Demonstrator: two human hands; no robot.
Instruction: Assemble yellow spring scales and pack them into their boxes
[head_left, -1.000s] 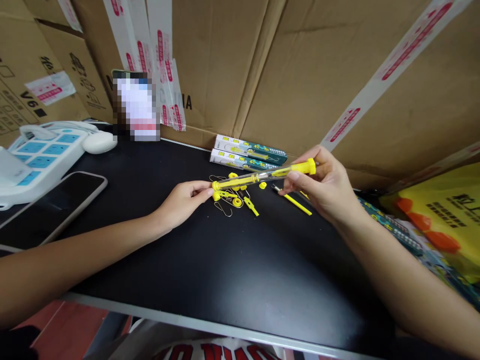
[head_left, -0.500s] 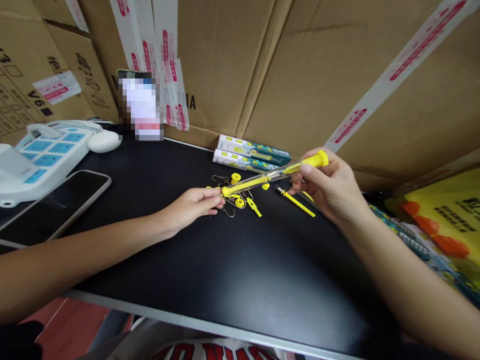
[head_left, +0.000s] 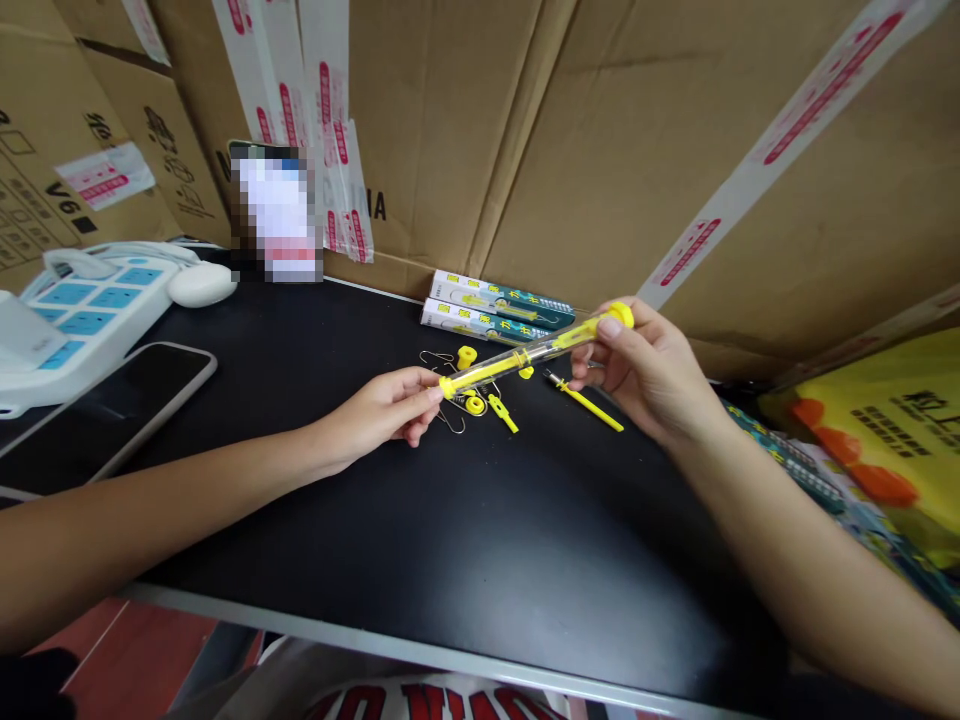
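Note:
A clear tubular spring scale [head_left: 525,356] with yellow parts inside is held slanting above the black table, its right end higher. My left hand [head_left: 390,405] pinches the yellow cap at its lower left end. Around the upper end, by the wide yellow cap, the thumb and fingers of my right hand [head_left: 645,365] are closed. Beneath the tube lie loose parts: a yellow cap [head_left: 466,357], a yellow ring [head_left: 475,405], a flat yellow piece [head_left: 503,412] and bent metal hooks [head_left: 452,425]. Near my right fingers rests a yellow rod [head_left: 592,407] with a metal end.
Two printed boxes [head_left: 495,310] lie against the cardboard wall [head_left: 442,130]. On the left are a white power strip [head_left: 97,300], a phone [head_left: 105,420] and a white rounded device [head_left: 201,285]. A yellow bag [head_left: 892,430] and more printed boxes [head_left: 795,460] stand at the right.
My right hand has moved slightly left and down with the wide-capped end of the spring scale. My left hand keeps its pinch on the other end, and the whole view has shifted a little.

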